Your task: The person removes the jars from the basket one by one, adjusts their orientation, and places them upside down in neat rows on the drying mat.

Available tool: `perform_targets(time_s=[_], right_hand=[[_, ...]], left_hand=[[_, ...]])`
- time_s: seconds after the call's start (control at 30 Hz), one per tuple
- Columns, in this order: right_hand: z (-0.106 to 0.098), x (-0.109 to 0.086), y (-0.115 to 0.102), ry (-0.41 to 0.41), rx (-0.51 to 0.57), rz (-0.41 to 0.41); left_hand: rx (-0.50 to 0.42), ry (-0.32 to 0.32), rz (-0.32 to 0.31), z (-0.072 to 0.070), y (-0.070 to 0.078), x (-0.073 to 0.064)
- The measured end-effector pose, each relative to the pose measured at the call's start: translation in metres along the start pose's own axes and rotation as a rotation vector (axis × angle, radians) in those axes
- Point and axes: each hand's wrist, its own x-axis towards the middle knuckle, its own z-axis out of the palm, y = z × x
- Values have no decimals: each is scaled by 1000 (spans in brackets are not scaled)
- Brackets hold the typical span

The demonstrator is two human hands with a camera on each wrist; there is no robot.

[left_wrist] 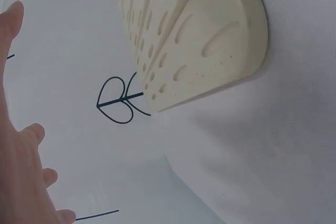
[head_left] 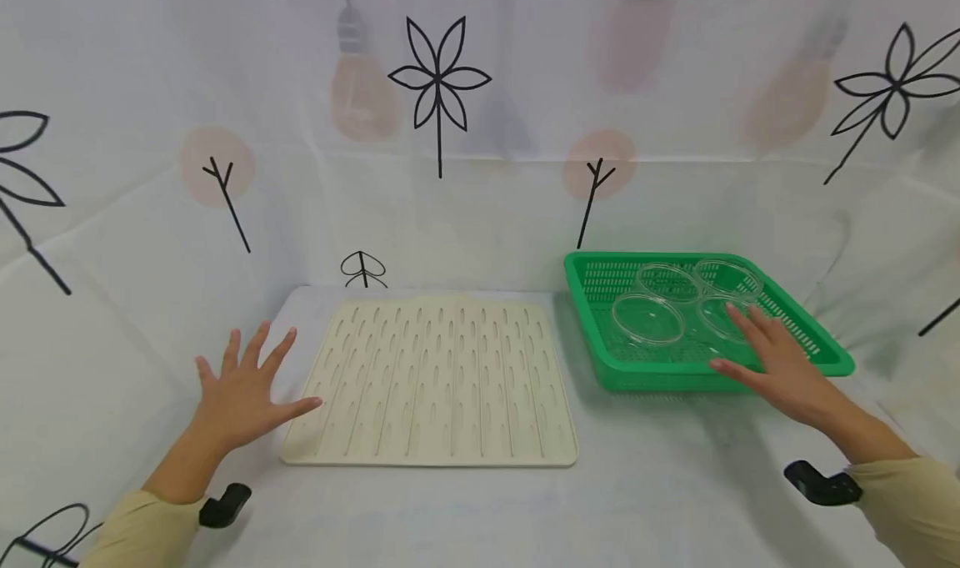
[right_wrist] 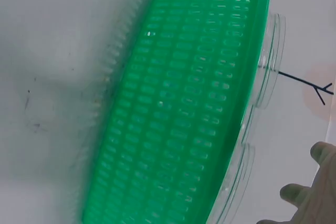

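My left hand [head_left: 242, 394] is held with fingers spread beside the left edge of a cream mat [head_left: 427, 384] with rows of slots and grooves. It holds nothing. My right hand [head_left: 783, 368], also spread and holding nothing, hovers over the front right part of a green plastic basket [head_left: 611, 374]. Inside the basket are several clear round dishes, among them a front left dish [head_left: 648, 319] and a back right dish [head_left: 727, 278]. The right fingers partly cover the front right dish. In the right wrist view the dishes [right_wrist: 273, 59] show past the basket's rim.
A white cloth [head_left: 465, 518] covers the table. Behind it hangs a pale curtain [head_left: 495, 218] printed with line flowers, twigs and light bulbs, which also closes off the left and right sides. A black wrist device [head_left: 225, 505] sits at the left sleeve, another [head_left: 822, 484] at the right.
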Motion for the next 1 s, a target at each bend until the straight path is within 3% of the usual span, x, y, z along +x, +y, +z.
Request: perform_targets(time_s=[0.23,0.53,1.0], right_hand=[[3,4,-11,-38,49,40],[5,10,-16,-41,115,22],[6,19,-31,-83,193,87]], left_hand=[[-26,15,-1,3,5,6],[-48,17,-10,7,11,14],[-127,81,20,5,24,20]])
